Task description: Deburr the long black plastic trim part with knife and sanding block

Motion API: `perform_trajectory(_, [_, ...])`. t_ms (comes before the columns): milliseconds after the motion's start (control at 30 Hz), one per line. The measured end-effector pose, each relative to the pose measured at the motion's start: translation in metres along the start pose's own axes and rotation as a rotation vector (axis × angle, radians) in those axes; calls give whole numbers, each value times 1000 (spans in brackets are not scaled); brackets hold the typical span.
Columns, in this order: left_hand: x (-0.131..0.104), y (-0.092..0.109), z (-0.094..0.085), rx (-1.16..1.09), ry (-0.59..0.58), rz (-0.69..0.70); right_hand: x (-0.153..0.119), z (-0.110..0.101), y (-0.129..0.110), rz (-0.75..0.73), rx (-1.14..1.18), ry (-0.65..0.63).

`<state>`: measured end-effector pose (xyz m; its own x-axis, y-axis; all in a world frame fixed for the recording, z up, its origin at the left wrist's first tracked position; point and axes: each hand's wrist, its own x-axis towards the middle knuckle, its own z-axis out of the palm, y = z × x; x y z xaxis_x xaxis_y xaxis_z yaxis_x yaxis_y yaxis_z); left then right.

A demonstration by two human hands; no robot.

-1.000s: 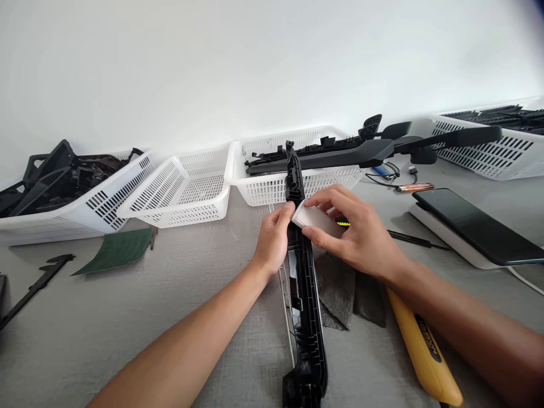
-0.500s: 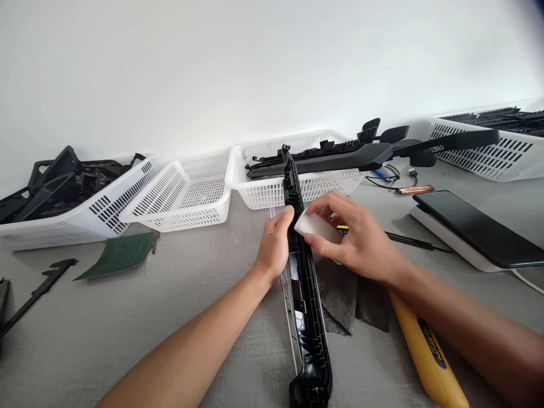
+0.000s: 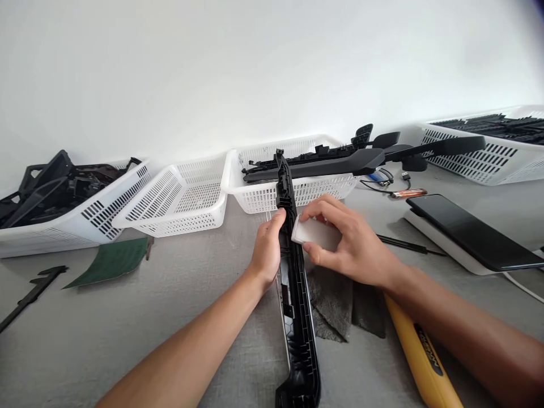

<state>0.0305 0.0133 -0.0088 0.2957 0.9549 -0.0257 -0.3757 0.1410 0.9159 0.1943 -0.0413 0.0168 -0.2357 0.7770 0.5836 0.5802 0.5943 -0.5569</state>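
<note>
A long black plastic trim piece (image 3: 301, 317) with ribs along its edge stands lengthwise before me. My left hand (image 3: 267, 249) is closed around it from the left, thumb on top, a little above its middle. In my right hand (image 3: 348, 238) is a whitish flat block (image 3: 317, 233), pinched between thumb and fingers. The block's left end touches, or nearly touches, the right edge of the trim piece. Under the right hand lie dark grey cloth pieces (image 3: 334, 300). A yellow handle (image 3: 420, 351) lies below the right forearm.
Behind stand white baskets: one with black parts (image 3: 250, 198), a shallow basket (image 3: 191, 221), another with black parts at left (image 3: 97, 218), and one at right (image 3: 463, 158). Green sandpaper (image 3: 108, 260) and black calipers (image 3: 36, 292) lie left. A phone (image 3: 476, 229) rests on a white box at right.
The whole view has shifted slightly, so most things appear a little lower and further left. Both hands keep their holds, and the block stays by the trim piece's right edge.
</note>
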Motion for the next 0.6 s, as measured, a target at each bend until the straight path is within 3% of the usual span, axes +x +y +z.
perform_trajectory(133, [-2,2,1,16,29,0,0,-1,-2,-38,24,-66])
perform_trajectory(467, [1,1,0,-31,5,15,0,2,-1,-87,-77,-21])
perform_trajectory(600, [4,-2,-3,11,-59,17,-1,3,2,-97,-87,14])
